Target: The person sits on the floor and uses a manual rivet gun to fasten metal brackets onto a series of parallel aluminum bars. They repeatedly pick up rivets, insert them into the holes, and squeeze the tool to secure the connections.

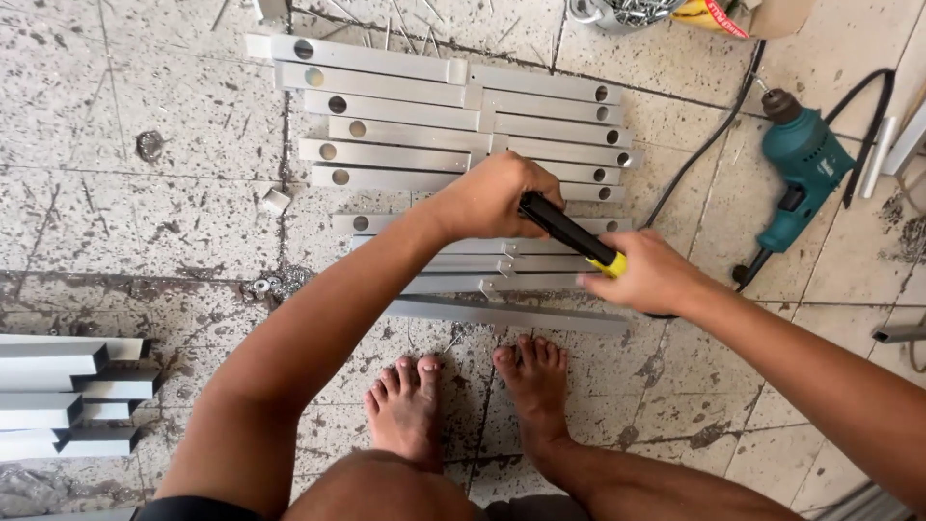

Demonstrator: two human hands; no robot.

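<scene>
Person squats barefoot on a speckled tile floor (pixel 145 222), both arms reaching forward over a row of flat metal bars (pixel 405 125); left hand (pixel 487 198) is curled around the black shaft end of a black-and-yellow tool (pixel 571 234), fingers wrapped over it, knuckles up; right hand (pixel 646 275) is closed on the yellow end of the same tool, thumb side toward the left hand; the two hands are close together, joined only by the tool, which lies slanted from upper left to lower right just above the bars; cannot tell what kind of tip the tool has, it is hidden in the left hand; the bars lie side by side in two overlapping columns, each with a round hole near its outer end; the lower bars are partly hidden under the forearms; one longer grey strip (pixel 506 314) lies nearest the feet (pixel 473 396); a teal electric drill (pixel 805 174) rests on the floor to the right, well apart from the hands, its black cable (pixel 714 140) running past the bars; a stack of grey metal channel sections (pixel 68 396) sits at the left edge; a small short metal offcut (pixel 276 201) lies just left of the bars.
</scene>
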